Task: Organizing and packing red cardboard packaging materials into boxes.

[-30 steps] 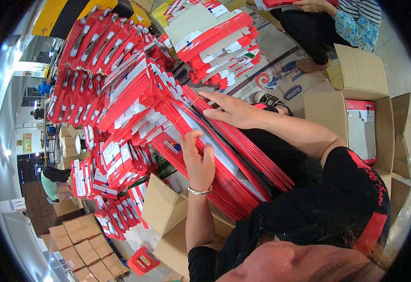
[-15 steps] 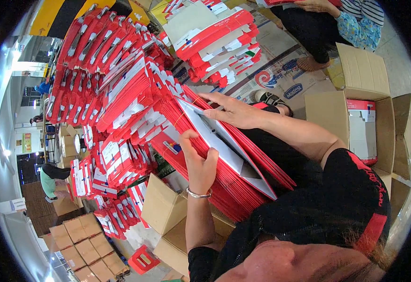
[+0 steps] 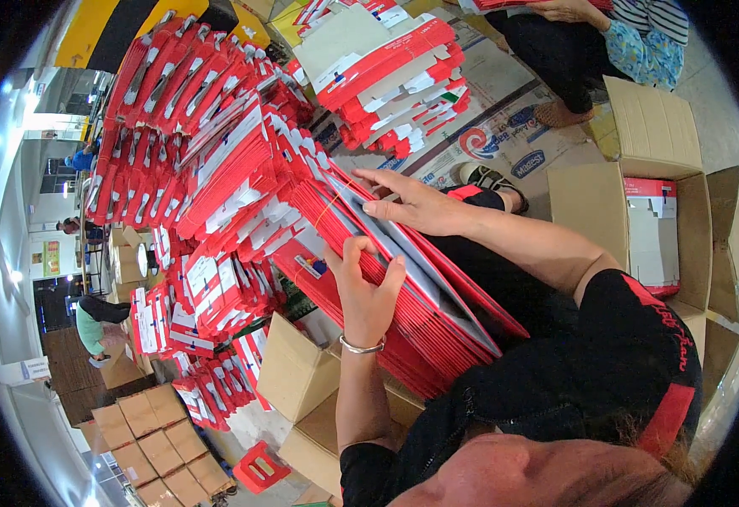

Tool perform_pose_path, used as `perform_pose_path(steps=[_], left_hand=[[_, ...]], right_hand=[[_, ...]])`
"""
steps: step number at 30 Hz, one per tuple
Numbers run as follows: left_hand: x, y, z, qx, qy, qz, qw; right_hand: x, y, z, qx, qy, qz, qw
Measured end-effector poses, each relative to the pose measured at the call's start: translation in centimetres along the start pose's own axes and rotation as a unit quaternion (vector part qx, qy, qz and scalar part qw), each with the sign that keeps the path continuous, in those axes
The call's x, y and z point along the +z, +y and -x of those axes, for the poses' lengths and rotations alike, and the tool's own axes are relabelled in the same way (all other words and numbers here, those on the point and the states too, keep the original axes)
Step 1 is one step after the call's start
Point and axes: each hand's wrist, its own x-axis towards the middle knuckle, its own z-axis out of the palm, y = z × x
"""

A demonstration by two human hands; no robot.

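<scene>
Partly hidden, the bundle (image 3: 403,313) of flat red cartons runs under both forearms and its near end is lost behind the person's dark shirt and head at the lower edge. How many cartons it holds cannot be made out, and the print on them is too small to tell. A thin yellow band (image 3: 329,205) crosses its far end, only partly visible.

Left hand (image 3: 368,291) stands upright against the bundle's left side, fingers (image 3: 354,251) curled over the top edge and thumb (image 3: 393,272) pressed on the grey-white face of the uppermost carton; it is narrowly closed, gripping the edge. A silver bangle (image 3: 361,346) sits at its wrist.

Right hand (image 3: 416,205) lies flat and spread wide on the bundle's far end, fingertips (image 3: 371,176) touching the top sheet, just beyond the left hand.

Left of both hands, red piles (image 3: 217,169) lean in rows. Right of the right hand stands an open box (image 3: 593,203), with more cartons inside.
</scene>
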Motion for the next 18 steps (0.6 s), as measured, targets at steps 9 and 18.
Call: perform_pose_path(steps=[9,18], left_hand=[[0.1,0.0,0.1,0.028,0.031,-0.037,0.998],[0.7,-0.3,-0.1,0.010,0.047,-0.005,0.999]], right_hand=[[1.2,-0.3,-0.3,0.024,-0.012,-0.017,1.000],[0.2,1.0,-0.5,0.041,0.009,-0.065,0.997]])
